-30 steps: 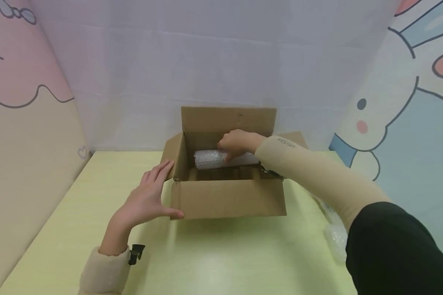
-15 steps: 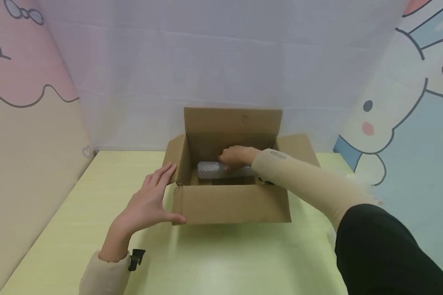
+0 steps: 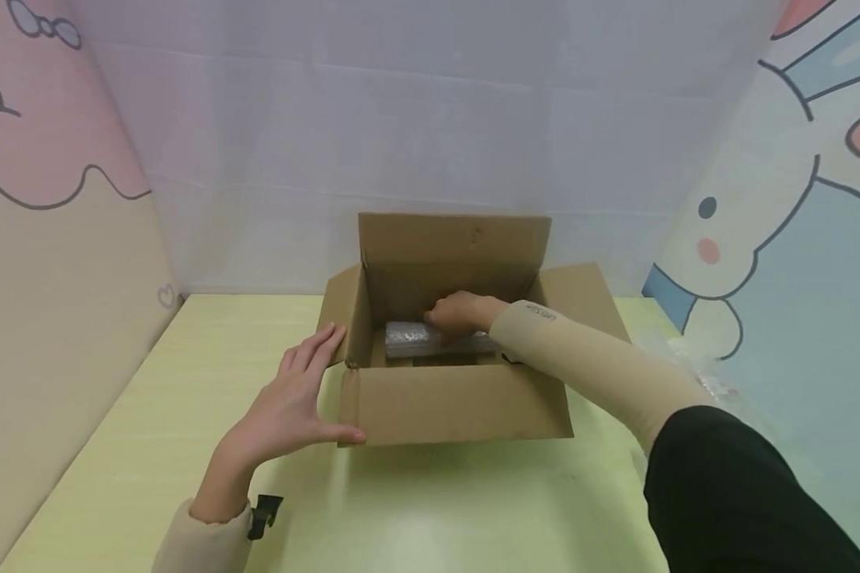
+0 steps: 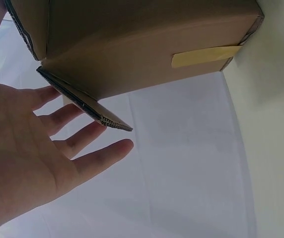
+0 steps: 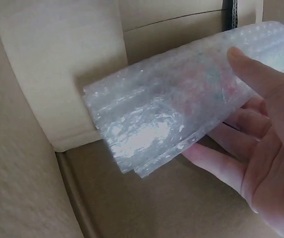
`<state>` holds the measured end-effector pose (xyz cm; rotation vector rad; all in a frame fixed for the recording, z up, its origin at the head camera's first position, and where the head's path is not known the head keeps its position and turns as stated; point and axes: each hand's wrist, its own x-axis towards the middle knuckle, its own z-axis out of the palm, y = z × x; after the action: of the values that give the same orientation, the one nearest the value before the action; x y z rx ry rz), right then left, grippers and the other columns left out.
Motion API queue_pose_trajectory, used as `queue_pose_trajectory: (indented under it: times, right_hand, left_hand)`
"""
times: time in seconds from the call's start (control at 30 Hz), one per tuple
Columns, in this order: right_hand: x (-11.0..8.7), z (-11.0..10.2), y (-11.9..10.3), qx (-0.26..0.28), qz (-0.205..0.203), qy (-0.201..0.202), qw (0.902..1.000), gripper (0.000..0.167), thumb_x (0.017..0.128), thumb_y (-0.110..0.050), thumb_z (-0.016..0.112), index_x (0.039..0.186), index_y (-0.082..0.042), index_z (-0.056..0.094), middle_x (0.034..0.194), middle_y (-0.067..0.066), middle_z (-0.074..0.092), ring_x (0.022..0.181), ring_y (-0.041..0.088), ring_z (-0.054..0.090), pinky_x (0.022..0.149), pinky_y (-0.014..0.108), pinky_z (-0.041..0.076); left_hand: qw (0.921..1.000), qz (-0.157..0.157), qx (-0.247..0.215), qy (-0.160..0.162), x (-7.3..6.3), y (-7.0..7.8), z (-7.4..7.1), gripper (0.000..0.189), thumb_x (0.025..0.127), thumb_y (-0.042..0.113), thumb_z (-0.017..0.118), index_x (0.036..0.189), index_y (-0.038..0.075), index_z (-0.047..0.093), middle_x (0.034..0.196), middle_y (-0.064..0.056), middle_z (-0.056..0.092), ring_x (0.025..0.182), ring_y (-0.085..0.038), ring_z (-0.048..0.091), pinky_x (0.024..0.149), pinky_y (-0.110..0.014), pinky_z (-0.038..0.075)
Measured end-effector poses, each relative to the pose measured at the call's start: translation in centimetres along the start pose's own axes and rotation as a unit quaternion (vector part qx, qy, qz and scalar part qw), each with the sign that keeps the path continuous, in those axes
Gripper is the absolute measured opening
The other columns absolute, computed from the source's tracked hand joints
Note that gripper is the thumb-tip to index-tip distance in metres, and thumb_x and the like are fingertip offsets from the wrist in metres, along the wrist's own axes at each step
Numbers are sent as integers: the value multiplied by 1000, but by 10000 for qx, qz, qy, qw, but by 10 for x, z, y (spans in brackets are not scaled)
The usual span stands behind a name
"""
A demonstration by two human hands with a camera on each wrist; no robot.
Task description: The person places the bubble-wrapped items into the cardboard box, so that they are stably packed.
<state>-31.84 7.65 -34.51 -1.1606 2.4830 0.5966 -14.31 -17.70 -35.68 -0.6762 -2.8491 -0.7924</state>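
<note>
Pale yellow table point(image 3: 129, 446) before a white cloth point(image 3: 416, 119), an open cardboard box point(image 3: 401, 282) standing on it.
The left hand point(image 3: 283, 406), fingers spread wide, touches the left flap point(image 3: 342, 306) and front flap point(image 3: 459, 406); inside the box, a bubble-wrapped bundle point(image 3: 407, 340) is gripped in the right hand point(image 3: 462, 313) between thumb and fingers; far right, a cartoon rabbit point(image 3: 731, 207).

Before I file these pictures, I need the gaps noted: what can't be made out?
Whatever is inside the bubble-wrap roll: right wrist view, blurred by its layers.
The roll's right end: head view, hidden behind the beige right sleeve.
Thumb tip of the left hand: left wrist view, cut off by the top edge.
Clear plastic at right: head view, too blurred to identify.
</note>
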Motion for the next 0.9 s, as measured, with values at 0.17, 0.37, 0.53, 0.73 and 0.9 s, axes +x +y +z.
queue_pose_trajectory:
  times: [0.17, 0.37, 0.53, 0.73, 0.9]
  right_hand:
    - [-5, 4, -3, -59, -112, 89, 9999, 41, 90, -34, 68, 118, -5, 60, 104, 11, 70, 91, 25, 69, 81, 40, 57]
    - [-13, 7, -15, 4, -104, -22, 9999, 42, 88, -36, 70, 116, -5, 61, 104, 11, 70, 91, 26, 69, 81, 41, 57]
    - [-18, 9, -27, -44, -84, -128, 9999, 51, 87, -40, 70, 121, -4, 60, 104, 10, 69, 89, 22, 69, 80, 37, 57]
    - [-20, 8, -31, -526, -94, 113, 9985, 45, 89, -40, 69, 116, -5, 64, 103, 9, 71, 88, 22, 69, 78, 36, 58]
    - [-21, 6, -29, -1416, -12, 315, 9894, 38, 90, -41, 65, 109, -9, 69, 105, 7, 72, 87, 21, 70, 74, 35, 60]
  left_hand:
    - [10000, -45, -9, -70, -4, 4, 1, 132, 58, 63, 83, 157, 17, 10, 161, -9, 16, 142, -37, 22, 84, -59, 52]
    - [9998, -84, 122, -139, -12, 13, -1, 131, 58, 70, 79, 157, 20, 10, 162, -7, 17, 140, -37, 25, 79, -54, 55]
    - [9996, -99, 202, -170, -20, 21, -5, 130, 58, 70, 79, 157, 21, 11, 161, -7, 18, 139, -36, 27, 73, -48, 56]
    - [9996, -65, 220, -181, -22, 23, -5, 129, 59, 67, 81, 157, 17, 12, 160, -8, 19, 138, -37, 28, 67, -42, 55]
    - [9997, -22, 195, -175, -20, 23, -3, 129, 60, 68, 79, 157, 18, 12, 161, -7, 19, 138, -36, 28, 67, -40, 54]
